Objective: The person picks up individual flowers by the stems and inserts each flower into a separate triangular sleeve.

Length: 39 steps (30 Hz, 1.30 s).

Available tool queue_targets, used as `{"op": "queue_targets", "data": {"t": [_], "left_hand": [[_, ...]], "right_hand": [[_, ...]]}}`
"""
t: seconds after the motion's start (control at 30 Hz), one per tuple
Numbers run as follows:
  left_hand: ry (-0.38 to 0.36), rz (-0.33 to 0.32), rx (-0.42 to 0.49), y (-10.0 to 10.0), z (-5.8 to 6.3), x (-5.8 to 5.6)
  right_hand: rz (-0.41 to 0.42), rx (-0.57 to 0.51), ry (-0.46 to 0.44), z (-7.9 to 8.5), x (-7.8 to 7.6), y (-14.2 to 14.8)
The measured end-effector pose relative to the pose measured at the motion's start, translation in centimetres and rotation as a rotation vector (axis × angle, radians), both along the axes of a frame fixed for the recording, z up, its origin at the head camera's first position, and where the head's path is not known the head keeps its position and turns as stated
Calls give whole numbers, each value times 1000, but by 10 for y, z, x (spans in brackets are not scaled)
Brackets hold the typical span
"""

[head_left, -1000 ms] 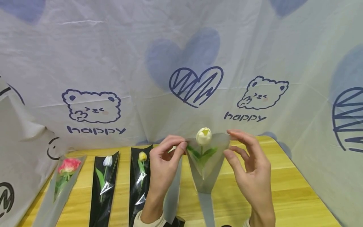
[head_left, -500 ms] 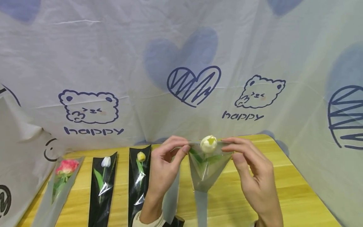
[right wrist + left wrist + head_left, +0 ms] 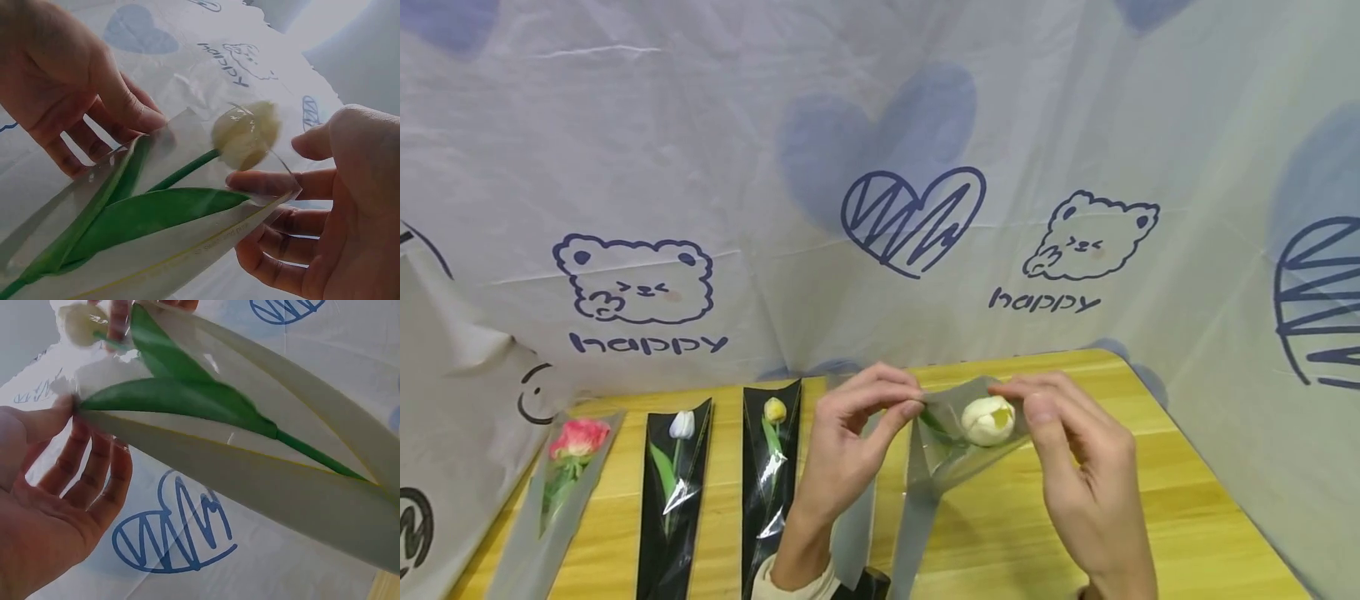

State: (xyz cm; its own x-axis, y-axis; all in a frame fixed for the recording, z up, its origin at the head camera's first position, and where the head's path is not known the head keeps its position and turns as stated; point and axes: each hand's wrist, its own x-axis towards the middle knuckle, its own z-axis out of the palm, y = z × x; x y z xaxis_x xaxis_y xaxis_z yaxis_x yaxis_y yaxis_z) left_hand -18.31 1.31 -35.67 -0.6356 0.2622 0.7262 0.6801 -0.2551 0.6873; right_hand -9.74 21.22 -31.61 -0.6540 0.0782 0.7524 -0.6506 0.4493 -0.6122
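A cream-white tulip (image 3: 988, 421) with green leaves (image 3: 175, 403) stands inside a flower sleeve (image 3: 917, 521), clear in front with a grey back. My left hand (image 3: 857, 450) pinches the sleeve's upper left corner between thumb and index finger. In the right wrist view, the index finger of my right hand (image 3: 356, 206) lies straight behind the sleeve's other top corner, close under the bloom. The right thumb (image 3: 312, 142) stands apart from the film. The bloom leans toward my right hand near the sleeve's mouth.
Left on the wooden table (image 3: 1037, 542) lie a pink flower (image 3: 578, 437) in a grey sleeve and two black sleeves with a white tulip (image 3: 682, 425) and a yellow tulip (image 3: 774, 410). Another grey sleeve (image 3: 853, 533) lies partly behind my left arm. A printed cloth (image 3: 760, 167) hangs behind.
The sleeve's top has tipped down and to the right, and the tulip bloom has swung with it toward my right hand. My left hand has kept its pinch, shifting slightly right.
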Motion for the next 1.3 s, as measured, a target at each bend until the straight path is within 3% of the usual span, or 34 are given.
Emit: {"op": "queue_targets", "data": {"t": [0.17, 0.27, 0.4, 0.53, 0.67, 0.83, 0.93, 1.17, 1.3], "left_hand": [[-122, 63, 62, 1, 0, -1], [-186, 113, 124, 1, -2, -4], [-229, 157, 193, 0, -3, -8], [-259, 165, 214, -1, -5, -9], [-339, 127, 145, -5, -9, -13], [-428, -6, -129, -17, -23, -27], [-428, -24, -234, -17, -32, -32], [-359, 53, -96, 3, -32, -30], [-385, 77, -21, 8, -29, -28]], "right_hand": [[163, -130, -21, -2, -3, 6], [197, -147, -142, -6, -6, 13], [105, 51, -426, -17, -15, 19], [87, 185, -535, -28, -28, 18], [69, 109, -506, -34, -38, 14], [49, -23, -475, -39, -46, 14], [31, -73, -444, -41, -48, 15], [26, -191, -366, -40, -50, 13], [22, -220, -338, -39, -50, 12]]}}
